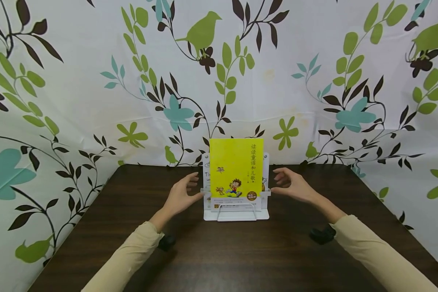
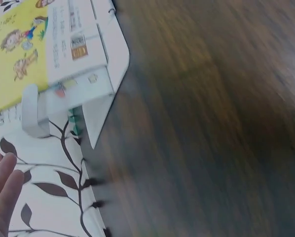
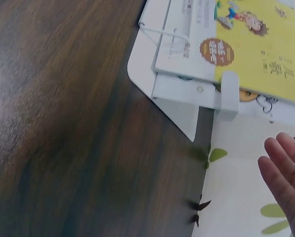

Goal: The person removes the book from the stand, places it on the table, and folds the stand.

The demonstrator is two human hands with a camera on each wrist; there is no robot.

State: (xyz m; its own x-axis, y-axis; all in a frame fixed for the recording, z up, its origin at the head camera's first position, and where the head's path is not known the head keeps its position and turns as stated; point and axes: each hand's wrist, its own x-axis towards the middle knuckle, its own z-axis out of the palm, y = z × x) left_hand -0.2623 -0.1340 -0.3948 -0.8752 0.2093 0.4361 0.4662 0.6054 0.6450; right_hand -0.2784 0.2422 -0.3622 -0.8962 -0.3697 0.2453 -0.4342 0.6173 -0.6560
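A yellow book (image 1: 236, 166) with Chinese lettering and a cartoon child on its cover stands upright on a white book stand (image 1: 208, 215). A wire rest (image 1: 237, 206) crosses the book's lower front, and small white side clips (image 3: 230, 94) flank it. On the left, my left hand (image 1: 182, 194) is held with fingers loosely bent, its thumb tip right by the stand's edge. My right hand (image 1: 293, 186) mirrors it on the right, thumb pointing at the other clip. Neither hand holds anything. Both wrist views show relaxed fingers (image 2: 7, 180) beside the stand.
The stand is on a dark wood table (image 1: 233, 255), near its back edge. Behind hangs a white cloth (image 1: 76, 101) printed with leaves and birds. Black devices (image 1: 322, 234) are worn at both wrists.
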